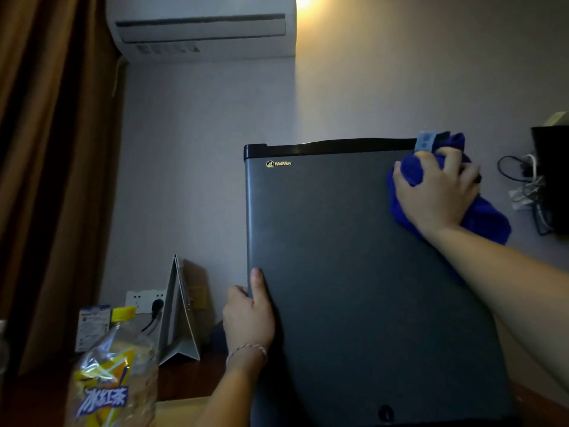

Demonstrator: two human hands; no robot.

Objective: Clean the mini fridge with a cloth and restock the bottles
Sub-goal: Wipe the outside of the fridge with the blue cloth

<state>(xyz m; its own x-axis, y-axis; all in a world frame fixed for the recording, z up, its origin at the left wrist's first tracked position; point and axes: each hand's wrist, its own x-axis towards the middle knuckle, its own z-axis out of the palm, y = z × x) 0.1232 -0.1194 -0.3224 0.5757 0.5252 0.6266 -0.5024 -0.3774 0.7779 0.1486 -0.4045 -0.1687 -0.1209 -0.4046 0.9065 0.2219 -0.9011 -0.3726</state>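
Bottle [114, 371] holds tea beside shut fridge [354, 272].

1 fridge [354, 272], 1 cloth [486, 217], 1 bottle [114, 374]

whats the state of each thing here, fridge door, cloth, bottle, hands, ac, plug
mini fridge: door closed
blue cloth: bunched, pressed on the door's top right corner
right hand: grips the cloth
left hand: holds the door's left edge
bottle: capped, upright
air conditioner: flap closed
wall socket: black plug inserted
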